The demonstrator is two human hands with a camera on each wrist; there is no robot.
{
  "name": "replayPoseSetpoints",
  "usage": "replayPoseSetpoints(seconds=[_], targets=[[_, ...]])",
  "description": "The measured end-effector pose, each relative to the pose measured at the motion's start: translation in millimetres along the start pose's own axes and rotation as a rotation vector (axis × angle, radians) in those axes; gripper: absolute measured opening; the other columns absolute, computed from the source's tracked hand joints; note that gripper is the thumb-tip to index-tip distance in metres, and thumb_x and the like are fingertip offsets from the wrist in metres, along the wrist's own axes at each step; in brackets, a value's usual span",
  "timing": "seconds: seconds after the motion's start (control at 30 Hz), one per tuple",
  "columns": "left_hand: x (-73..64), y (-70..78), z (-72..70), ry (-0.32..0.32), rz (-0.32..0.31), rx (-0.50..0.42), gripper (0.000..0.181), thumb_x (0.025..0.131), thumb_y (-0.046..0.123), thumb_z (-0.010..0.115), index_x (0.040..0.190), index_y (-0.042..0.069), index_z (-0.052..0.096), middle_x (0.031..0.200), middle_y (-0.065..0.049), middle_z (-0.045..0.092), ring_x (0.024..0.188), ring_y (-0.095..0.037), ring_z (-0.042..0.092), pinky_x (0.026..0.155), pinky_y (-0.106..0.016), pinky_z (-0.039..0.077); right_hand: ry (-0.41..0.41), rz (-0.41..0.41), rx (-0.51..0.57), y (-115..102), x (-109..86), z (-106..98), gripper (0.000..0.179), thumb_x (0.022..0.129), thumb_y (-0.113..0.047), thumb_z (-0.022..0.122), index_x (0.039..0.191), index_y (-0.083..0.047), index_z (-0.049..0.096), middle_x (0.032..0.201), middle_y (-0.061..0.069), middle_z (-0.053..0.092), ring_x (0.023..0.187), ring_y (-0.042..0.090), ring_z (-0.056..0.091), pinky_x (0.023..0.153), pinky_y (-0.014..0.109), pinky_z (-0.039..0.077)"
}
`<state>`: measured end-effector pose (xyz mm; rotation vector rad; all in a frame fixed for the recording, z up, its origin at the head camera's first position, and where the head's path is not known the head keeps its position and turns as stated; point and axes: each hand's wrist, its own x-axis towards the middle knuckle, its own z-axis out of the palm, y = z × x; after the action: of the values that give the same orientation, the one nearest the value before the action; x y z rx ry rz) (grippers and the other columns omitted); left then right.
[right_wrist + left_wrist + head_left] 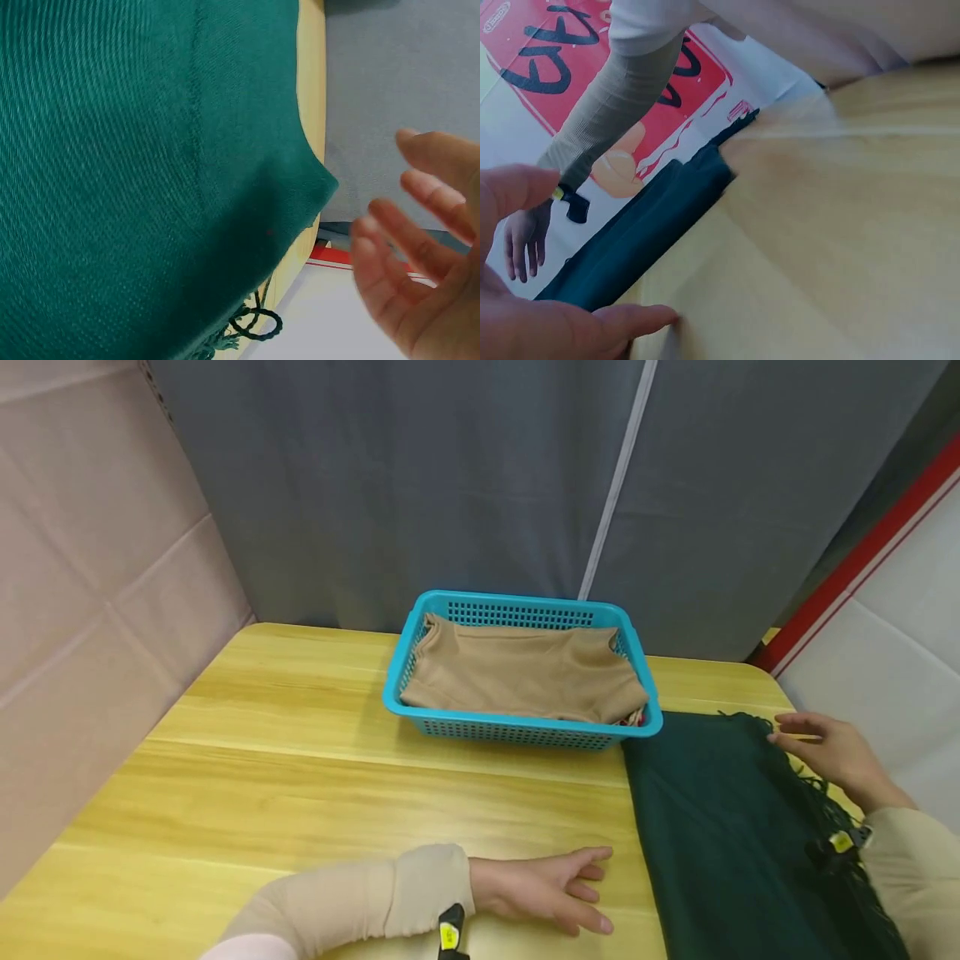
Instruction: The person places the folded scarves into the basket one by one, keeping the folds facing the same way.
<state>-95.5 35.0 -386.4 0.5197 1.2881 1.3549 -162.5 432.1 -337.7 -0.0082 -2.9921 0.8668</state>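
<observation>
A dark green fringed cloth [720, 827], perhaps a scarf or shawl, lies spread over the right side of the table. My left hand [543, 889] hovers left of its long edge, fingers spread and holding nothing. Over the cloth's far right corner is my right hand [832, 756], its fingers loosely bent and apart from the fabric. In the right wrist view the woven cloth [150, 172] shows a corner and some fringe, and the right hand [420, 247] grips nothing. The left wrist view shows the cloth [641, 232] beyond the left hand's fingers [637, 319].
A blue plastic basket [517, 731] stands at the back of the wooden table [300, 777], with a folded tan cloth [525, 668] inside. Its right corner meets the green cloth. Behind hangs a grey curtain [405, 485]; a white panel with a red edge [870, 552] borders the right.
</observation>
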Motion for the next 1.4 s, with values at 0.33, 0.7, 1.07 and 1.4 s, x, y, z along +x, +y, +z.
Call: replayPoseSetpoints(seconds=[0.33,0.7,1.07,1.4], targets=[[17.6,-1.0,17.4,-0.146,-0.172,-0.137,0.046,0.097,0.011,0.033,0.140,0.004,0.018,0.132,-0.009,0.039,0.118,-0.016,0.039,0.099,-0.035,0.030,-0.194,0.102,-0.117,13.9,10.1,2.1,0.082,0.084,-0.043,0.055,0.124,0.021,0.024,0.116,0.046,0.030,0.101,0.054,0.038,0.073,0.052,0.045],[49.3,-0.2,34.0,-0.154,-0.232,-0.278,0.040,0.098,0.018,0.033,0.130,-0.006,0.038,0.108,-0.001,0.054,0.091,-0.006,0.048,0.094,-0.027,0.033,-0.215,0.006,-0.286,26.8,14.8,12.1,0.080,0.078,-0.035,0.066,0.111,0.030,0.033,0.101,0.044,0.043,0.090,0.054,0.044,0.073,0.058,0.038],[68.2,-0.7,41.1,-0.039,-0.256,-0.270,0.038,0.096,0.015,0.040,0.126,-0.007,0.043,0.084,0.002,0.059,0.064,-0.002,0.051,0.052,-0.014,0.041,-0.187,-0.028,-0.329,28.9,11.2,22.4,0.080,0.073,-0.038,0.069,0.108,0.027,0.038,0.096,0.041,0.048,0.086,0.051,0.047,0.073,0.059,0.038],[79.0,-5.0,47.3,0.072,-0.100,0.194,0.020,0.093,0.014,0.046,0.106,0.001,0.053,0.084,0.000,0.059,0.075,-0.001,0.052,0.065,-0.017,0.043,-0.278,0.018,-0.320,23.3,23.2,19.5,0.098,0.072,-0.047,0.067,0.114,0.031,0.025,0.110,0.049,0.032,0.098,0.059,0.035,0.081,0.062,0.031]])
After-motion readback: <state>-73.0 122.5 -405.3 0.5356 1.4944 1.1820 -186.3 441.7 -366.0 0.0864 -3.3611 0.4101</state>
